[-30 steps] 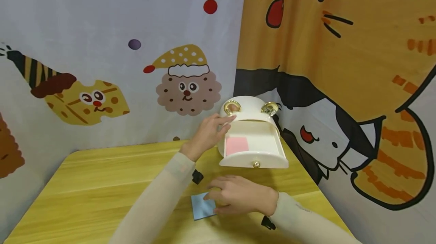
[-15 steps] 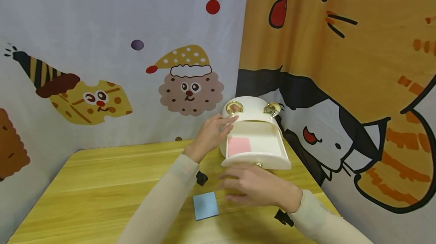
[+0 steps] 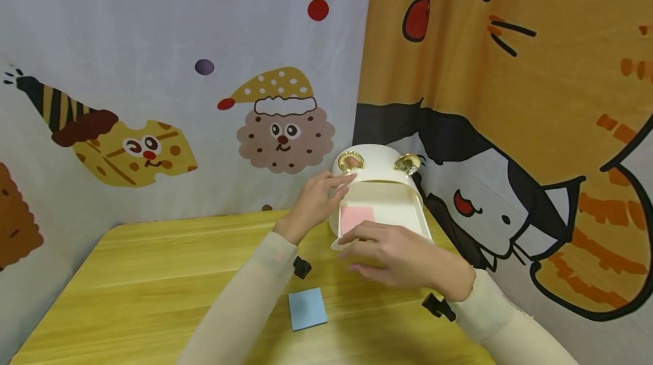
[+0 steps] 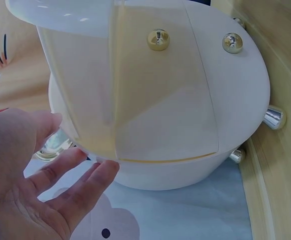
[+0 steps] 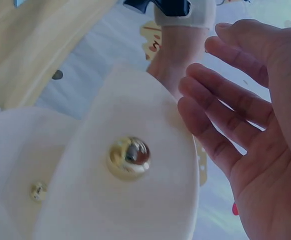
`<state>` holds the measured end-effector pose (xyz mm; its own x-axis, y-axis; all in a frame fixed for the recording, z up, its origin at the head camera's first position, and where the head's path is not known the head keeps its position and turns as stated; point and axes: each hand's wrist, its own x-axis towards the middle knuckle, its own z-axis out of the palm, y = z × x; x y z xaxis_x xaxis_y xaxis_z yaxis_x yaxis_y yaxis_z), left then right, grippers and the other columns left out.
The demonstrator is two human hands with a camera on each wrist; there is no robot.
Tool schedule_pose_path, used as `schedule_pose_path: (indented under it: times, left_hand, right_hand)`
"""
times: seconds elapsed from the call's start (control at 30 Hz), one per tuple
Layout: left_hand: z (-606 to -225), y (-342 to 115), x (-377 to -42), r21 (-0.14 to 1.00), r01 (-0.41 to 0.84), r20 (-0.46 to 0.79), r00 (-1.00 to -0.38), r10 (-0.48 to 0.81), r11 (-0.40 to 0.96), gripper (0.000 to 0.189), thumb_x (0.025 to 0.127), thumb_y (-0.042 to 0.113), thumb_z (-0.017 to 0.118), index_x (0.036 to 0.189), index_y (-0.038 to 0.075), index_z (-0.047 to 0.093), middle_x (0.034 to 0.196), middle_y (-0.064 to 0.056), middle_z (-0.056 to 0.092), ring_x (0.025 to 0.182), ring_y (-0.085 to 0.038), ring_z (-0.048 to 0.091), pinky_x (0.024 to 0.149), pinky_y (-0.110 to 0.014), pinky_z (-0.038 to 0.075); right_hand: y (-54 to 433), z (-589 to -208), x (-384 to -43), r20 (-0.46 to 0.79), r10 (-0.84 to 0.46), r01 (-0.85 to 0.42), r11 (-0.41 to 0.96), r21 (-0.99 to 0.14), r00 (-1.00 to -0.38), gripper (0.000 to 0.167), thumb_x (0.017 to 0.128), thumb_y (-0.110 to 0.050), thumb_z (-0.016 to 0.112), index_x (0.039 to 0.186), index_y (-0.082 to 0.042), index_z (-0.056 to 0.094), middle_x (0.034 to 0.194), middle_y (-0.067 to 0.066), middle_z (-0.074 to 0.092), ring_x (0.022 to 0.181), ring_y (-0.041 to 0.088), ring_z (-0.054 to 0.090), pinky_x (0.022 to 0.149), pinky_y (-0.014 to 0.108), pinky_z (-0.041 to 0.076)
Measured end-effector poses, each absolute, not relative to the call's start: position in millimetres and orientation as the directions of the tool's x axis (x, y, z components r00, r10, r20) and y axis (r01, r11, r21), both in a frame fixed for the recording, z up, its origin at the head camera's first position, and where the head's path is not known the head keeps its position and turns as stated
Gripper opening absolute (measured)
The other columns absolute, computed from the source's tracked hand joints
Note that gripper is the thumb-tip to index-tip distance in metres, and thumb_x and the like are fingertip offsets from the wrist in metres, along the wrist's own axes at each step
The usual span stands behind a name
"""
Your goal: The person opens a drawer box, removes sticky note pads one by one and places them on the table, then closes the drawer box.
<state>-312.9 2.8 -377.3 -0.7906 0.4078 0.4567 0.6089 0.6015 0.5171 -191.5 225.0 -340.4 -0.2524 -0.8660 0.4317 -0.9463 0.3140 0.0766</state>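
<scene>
A white storage box with gold ears stands at the back right, its upper drawer pulled out. Inside the drawer lies a pink sticky-note pad. My left hand is at the box's upper left side, fingers extended; in the left wrist view the left hand has its fingertips at the box's edge. My right hand is over the drawer front, hiding most of it. In the right wrist view the right hand has loosely bent fingers beside the front's edge and holds nothing; the gold knob shows.
A blue sticky-note pad lies on the wooden table, in front of the box. Black wrist cameras sit on both wrists. A printed curtain hangs close behind the table and to its right.
My right hand has moved from beside the blue sticky-note pad, up and to the right, to the drawer front. The left hand stays at the box. The drawer stays pulled out.
</scene>
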Motion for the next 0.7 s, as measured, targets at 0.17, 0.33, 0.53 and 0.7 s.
schedule_pose_path:
  times: [0.17,0.33,0.53,0.7]
  left_hand:
    - [-377,3,-314,0.513,0.607,0.461,-0.791,0.402,0.606,0.04,0.12,0.027,0.068,0.16,0.028,0.073,0.118,-0.012,0.076,0.097,-0.027,0.069,0.089,-0.044,0.063]
    - [-378,3,-315,0.495,0.613,0.468,-0.785,0.405,0.616,0.039,0.121,0.027,0.068,0.16,0.028,0.073,0.116,-0.012,0.075,0.095,-0.026,0.068,0.088,-0.044,0.063]
    - [-380,4,-316,0.477,0.637,0.501,-0.763,0.408,0.606,0.037,0.12,0.025,0.068,0.157,0.024,0.076,0.107,-0.012,0.073,0.087,-0.024,0.063,0.081,-0.039,0.06]
    - [-380,4,-316,0.479,0.638,0.509,-0.761,0.401,0.603,0.037,0.12,0.026,0.069,0.156,0.024,0.077,0.106,-0.012,0.074,0.088,-0.025,0.064,0.083,-0.041,0.061]
  right_hand:
    - [229,-331,-198,0.476,-0.845,-0.951,0.305,0.053,-0.245,0.042,0.091,-0.008,0.1,0.128,-0.018,0.085,0.131,0.002,0.083,0.116,0.013,0.077,0.099,0.026,0.068]
    - [236,-321,-207,0.481,-0.832,-0.939,0.341,0.048,-0.277,0.04,0.09,-0.008,0.101,0.126,-0.017,0.085,0.133,0.005,0.082,0.12,0.018,0.079,0.097,0.031,0.07]
    - [245,-311,-218,0.437,-0.837,-0.925,0.379,0.027,-0.33,0.039,0.093,-0.009,0.099,0.128,-0.016,0.084,0.136,0.006,0.081,0.126,0.022,0.077,0.102,0.039,0.07]
    - [249,-304,-230,0.433,-0.837,-0.926,0.376,0.011,-0.335,0.036,0.093,-0.01,0.099,0.126,-0.015,0.084,0.133,0.006,0.082,0.125,0.024,0.078,0.103,0.044,0.07]
